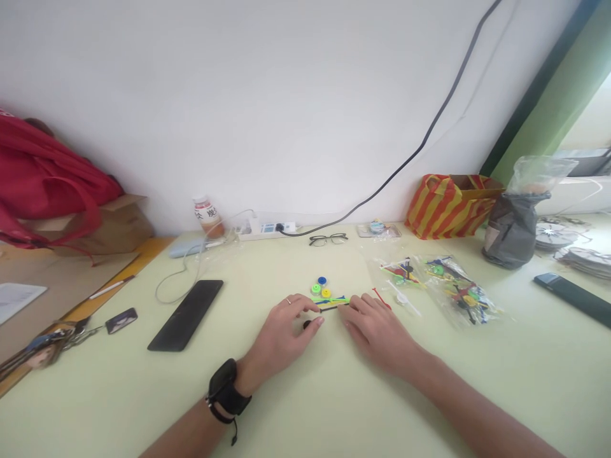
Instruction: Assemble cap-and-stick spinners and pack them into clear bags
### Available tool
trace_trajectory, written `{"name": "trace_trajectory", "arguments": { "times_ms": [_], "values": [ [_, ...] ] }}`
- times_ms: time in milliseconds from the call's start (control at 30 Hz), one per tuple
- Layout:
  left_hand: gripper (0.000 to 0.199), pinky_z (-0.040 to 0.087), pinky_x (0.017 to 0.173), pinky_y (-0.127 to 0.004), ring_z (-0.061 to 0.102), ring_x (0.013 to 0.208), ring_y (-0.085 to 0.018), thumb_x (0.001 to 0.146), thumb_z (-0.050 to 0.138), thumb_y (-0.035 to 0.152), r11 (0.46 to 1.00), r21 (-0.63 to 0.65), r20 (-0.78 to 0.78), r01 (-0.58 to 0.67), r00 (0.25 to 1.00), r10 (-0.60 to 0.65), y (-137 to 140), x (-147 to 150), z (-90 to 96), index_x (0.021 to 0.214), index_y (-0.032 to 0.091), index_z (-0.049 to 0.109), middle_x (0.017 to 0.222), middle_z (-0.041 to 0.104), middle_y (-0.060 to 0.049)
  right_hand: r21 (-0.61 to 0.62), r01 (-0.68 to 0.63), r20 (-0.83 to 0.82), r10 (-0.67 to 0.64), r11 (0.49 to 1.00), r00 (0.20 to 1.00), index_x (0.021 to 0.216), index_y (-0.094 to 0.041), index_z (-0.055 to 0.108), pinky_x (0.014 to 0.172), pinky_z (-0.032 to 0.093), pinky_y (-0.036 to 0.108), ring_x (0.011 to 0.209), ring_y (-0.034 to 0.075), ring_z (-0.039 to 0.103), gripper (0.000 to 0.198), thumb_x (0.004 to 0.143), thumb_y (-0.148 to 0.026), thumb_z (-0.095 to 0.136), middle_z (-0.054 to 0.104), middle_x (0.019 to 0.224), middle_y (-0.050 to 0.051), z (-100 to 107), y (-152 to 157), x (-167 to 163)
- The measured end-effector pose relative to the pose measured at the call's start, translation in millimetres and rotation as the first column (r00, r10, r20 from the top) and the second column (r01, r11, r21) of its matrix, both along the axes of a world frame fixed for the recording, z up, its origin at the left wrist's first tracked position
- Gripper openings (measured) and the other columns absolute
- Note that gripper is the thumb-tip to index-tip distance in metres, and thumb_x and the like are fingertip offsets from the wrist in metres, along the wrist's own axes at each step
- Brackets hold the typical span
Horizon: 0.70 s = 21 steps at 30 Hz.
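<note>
My left hand (290, 326), with a watch on its wrist, rests low over the table with thumb and forefinger apart. In the gap between them shows a small black round piece (307, 324), partly covered. A thin black plastic stick (330, 309) lies between my hands. The bent fingers of my right hand (377, 329) are together at its right end; the fingertips are partly hidden. Behind lie yellow, green and blue sticks, and a blue round piece (322, 280), a green one (316, 289) and a yellow one (326, 293). A red stick (380, 298) is beyond my right hand.
To the right are a white stick (405, 299) and clear bags of coloured parts (463, 292). A black phone (186, 316) lies left. Glasses (328, 239), a power strip (267, 230), a bottle (209, 217) and a striped bag (451, 207) stand along the wall.
</note>
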<state>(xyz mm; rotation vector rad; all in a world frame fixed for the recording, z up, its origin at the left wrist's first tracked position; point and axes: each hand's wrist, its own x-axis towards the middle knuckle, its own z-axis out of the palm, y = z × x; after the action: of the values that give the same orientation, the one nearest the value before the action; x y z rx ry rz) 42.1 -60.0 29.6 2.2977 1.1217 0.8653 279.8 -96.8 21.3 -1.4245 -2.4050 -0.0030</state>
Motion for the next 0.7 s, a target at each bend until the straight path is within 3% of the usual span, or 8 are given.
{"name": "trace_trajectory", "arguments": {
  "times_ms": [100,267,500,700],
  "values": [
    [0.012,0.051,0.088,-0.035,0.065,0.094,-0.021,0.090,0.066,0.025,0.999,0.041,-0.072,0.000,0.997,0.003,-1.6,-1.7,3.0,0.101,0.023,0.067,0.101,0.069,-0.003,-0.016,-0.004,-0.045,0.004,1.000,0.999,0.102,-0.020,0.062,0.080,0.046,0.039,0.094,0.025,0.058,0.013,0.100,-0.012,0.052,0.065,0.099,0.006,0.2,2.2,4.5],
    [0.018,0.047,0.064,-0.028,0.056,0.068,-0.015,0.086,0.057,0.012,0.996,-0.066,-0.084,0.056,0.995,-0.061,-2.4,0.3,0.9,0.098,0.021,0.067,0.085,0.062,-0.001,-0.013,-0.007,-0.045,0.006,1.000,0.999,0.091,-0.021,0.061,0.080,0.046,0.038,0.089,0.023,0.058,0.018,0.102,-0.013,0.049,0.064,0.092,0.005,-3.8,7.2,8.1],
    [0.014,0.053,0.067,-0.026,0.060,0.069,-0.013,0.091,0.058,0.017,0.974,-0.171,0.020,0.150,0.989,-0.149,-3.8,2.9,2.4,0.100,0.021,0.068,0.093,0.064,-0.003,0.021,-0.008,-0.111,0.010,1.000,0.994,0.089,-0.020,0.056,0.085,0.045,0.039,0.087,0.022,0.054,0.020,0.103,-0.011,0.045,0.063,0.092,0.005,-0.7,6.9,10.2],
    [0.014,0.055,0.071,-0.026,0.063,0.071,-0.012,0.092,0.060,0.018,0.960,-0.185,0.070,0.211,0.977,-0.201,-5.8,3.5,0.3,0.103,0.022,0.069,0.097,0.068,-0.003,-0.004,-0.008,-0.251,0.007,1.000,0.968,0.093,-0.022,0.051,0.085,0.046,0.038,0.092,0.024,0.055,0.017,0.103,-0.010,0.044,0.065,0.093,0.005,5.2,4.4,10.1]
  ]
}}
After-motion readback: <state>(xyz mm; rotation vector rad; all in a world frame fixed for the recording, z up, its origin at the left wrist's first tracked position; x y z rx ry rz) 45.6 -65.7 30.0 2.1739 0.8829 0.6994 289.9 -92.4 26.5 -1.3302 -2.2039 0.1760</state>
